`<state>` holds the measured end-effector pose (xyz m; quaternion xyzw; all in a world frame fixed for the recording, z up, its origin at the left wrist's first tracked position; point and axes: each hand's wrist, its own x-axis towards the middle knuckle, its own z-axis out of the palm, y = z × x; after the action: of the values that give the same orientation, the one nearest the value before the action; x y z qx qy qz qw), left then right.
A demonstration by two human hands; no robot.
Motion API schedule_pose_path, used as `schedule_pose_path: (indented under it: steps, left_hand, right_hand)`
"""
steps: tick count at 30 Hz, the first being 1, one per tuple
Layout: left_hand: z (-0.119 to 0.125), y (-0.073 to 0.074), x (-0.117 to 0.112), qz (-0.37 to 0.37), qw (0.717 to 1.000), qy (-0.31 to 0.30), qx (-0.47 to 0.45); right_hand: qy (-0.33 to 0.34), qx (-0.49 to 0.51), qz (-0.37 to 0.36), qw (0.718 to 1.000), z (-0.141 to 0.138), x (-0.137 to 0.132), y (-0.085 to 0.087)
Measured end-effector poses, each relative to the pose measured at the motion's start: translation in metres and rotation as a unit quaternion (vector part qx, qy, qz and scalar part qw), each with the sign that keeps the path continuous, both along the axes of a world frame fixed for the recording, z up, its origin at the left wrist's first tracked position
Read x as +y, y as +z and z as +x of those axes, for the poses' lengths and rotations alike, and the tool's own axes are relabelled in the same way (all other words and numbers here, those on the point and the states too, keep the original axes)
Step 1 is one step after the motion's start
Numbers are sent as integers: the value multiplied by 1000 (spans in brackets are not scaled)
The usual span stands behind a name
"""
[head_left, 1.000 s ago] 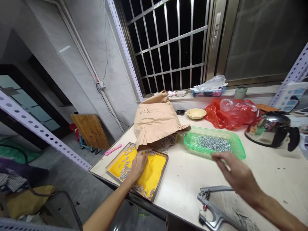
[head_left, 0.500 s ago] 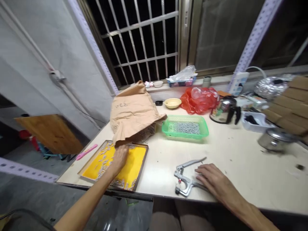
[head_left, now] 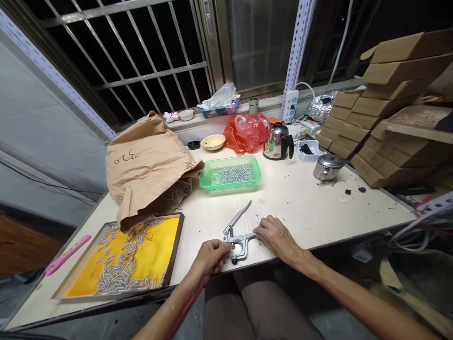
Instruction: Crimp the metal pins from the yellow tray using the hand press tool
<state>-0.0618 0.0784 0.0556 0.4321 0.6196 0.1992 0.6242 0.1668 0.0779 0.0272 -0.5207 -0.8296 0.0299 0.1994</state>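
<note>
Metal snap-fastener pliers (head_left: 242, 240) lie on the table in front of me, their jaws toward my left hand and their two handles spread apart. My right hand (head_left: 278, 238) is curled over the end of the lower handle. At the jaws, my left hand (head_left: 211, 256) pinches its thumb and fingers together; whatever is between them is too small or hidden to name. Small silvery metal pieces (head_left: 118, 269) lie scattered in a shallow tray (head_left: 176, 245) with a yellow bottom, left of my left hand.
Behind the pliers a green basket (head_left: 230, 186) holds similar small metal pieces. A large brown paper bag (head_left: 148, 165) overlaps the tray's back edge. A pink-handled tool (head_left: 67, 255) lies at the left. Farther back are a kettle (head_left: 277, 141), a lidded pot (head_left: 328, 167) and stacked cardboard boxes (head_left: 375, 118).
My left hand has left the yellow tray and come right to the pliers' jaws. My right hand has stayed at the handle. The view has turned right.
</note>
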Motion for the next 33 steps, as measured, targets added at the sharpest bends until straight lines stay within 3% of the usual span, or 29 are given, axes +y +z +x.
schedule_pose_path:
  steps: [10, 25, 29, 33]
  left_hand:
    - [4, -11, -2, -39, 999, 19, -18]
    - [11, -9, -5, -52, 999, 0, 13]
    - [12, -8, -6, -49, 999, 4, 11]
    - [12, -7, -7, -51, 999, 4, 19]
  right_hand:
    - [-21, -12, 26, 999, 0, 1, -11]
    - [-25, -40, -38, 998, -1, -3, 2]
    - [35, -28, -96, 994, 8, 7, 17]
    - [98, -71, -128, 984, 10, 36, 31]
